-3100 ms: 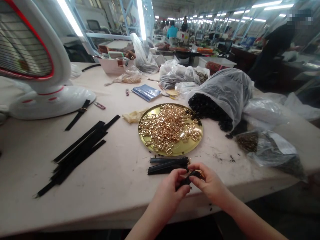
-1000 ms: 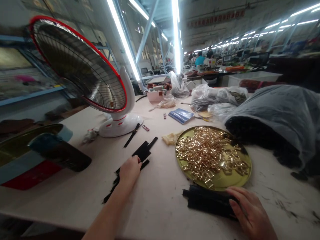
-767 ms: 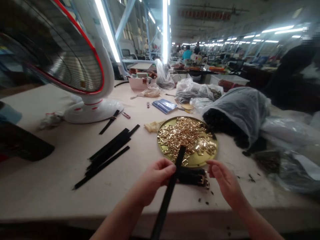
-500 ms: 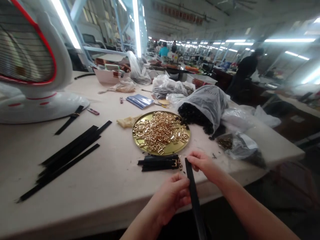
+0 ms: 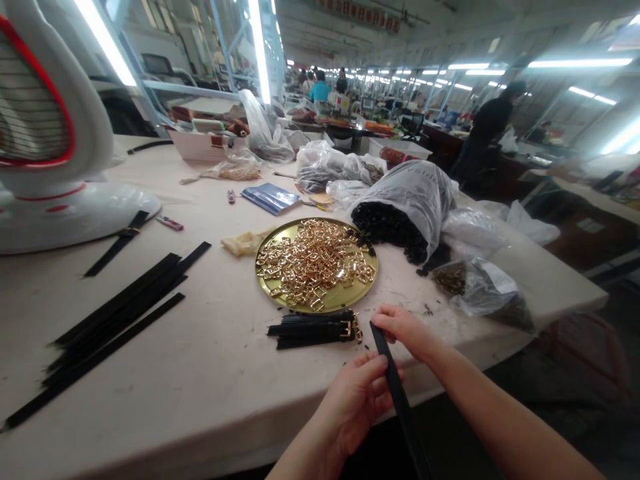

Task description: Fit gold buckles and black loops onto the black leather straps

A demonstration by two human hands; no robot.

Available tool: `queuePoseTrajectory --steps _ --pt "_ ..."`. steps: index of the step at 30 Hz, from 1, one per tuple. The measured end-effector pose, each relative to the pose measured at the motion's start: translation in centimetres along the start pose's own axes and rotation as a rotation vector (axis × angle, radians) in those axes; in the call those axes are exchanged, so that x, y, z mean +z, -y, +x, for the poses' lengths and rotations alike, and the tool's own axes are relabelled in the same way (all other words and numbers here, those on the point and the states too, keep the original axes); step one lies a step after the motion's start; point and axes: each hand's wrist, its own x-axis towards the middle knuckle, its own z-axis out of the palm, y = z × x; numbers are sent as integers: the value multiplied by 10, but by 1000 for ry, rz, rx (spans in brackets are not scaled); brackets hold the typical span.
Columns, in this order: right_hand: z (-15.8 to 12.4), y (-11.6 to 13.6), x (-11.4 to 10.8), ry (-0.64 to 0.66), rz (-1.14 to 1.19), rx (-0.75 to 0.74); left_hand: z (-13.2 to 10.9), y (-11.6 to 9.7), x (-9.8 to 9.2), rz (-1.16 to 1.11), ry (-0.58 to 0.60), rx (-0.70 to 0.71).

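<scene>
A long black strap (image 5: 400, 393) runs from the table edge down toward me. My left hand (image 5: 357, 400) grips its middle. My right hand (image 5: 403, 327) pinches its upper end. Just left of that end lies a small stack of black straps with gold buckles (image 5: 313, 328). Behind the stack sits a round gold tray (image 5: 345, 297) heaped with gold buckles (image 5: 315, 260). A pile of plain black straps (image 5: 110, 313) lies at the left of the table.
A white fan with a red rim (image 5: 55, 167) stands at the far left. Clear bags (image 5: 415, 193) with dark parts lie right of the tray, a smaller bag (image 5: 480, 293) near the table edge. A blue packet (image 5: 270, 197) and a box (image 5: 200, 143) lie further back. A person in black (image 5: 480, 140) stands at right.
My left hand reached to the strap pile at left, took one strap and brought it in front of me. My right hand left the buckled stack and took the strap's upper end.
</scene>
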Motion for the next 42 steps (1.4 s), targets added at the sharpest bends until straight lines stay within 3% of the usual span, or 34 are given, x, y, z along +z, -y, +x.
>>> queuePoseTrajectory --steps 4,9,12,15,20,26,29,32,34,36,39,42 --pt "29 -6 -23 -113 -160 -32 12 -10 0 -1 -76 13" --pt "98 -21 -98 -461 -471 -71 24 -28 -1 -64 -156 0" --pt "132 -35 -130 -521 -621 -56 28 -36 0 -96 -158 -8" --pt "150 -47 -140 -515 -716 -25 29 -40 2 -123 -168 -1" --pt "151 -54 -137 -517 -798 -29 28 -42 6 -116 -156 -20" --pt "136 -40 -133 -559 -776 -78 16 -39 12 -13 -151 -1" --pt "119 -27 -119 -588 -705 -133 5 -37 15 205 -133 142" --pt "90 -13 -95 -589 -582 -201 -3 -34 12 590 -175 444" --pt "66 -5 -75 -552 -486 -235 -6 -32 7 853 -249 608" --pt "40 0 -54 -463 -365 -241 -9 -28 2 1018 -297 681" --pt "4 3 -29 -277 145 -121 -10 -20 -1 1062 -288 680" --pt "-22 1 -13 -199 581 43 -8 -11 -4 999 -259 636"
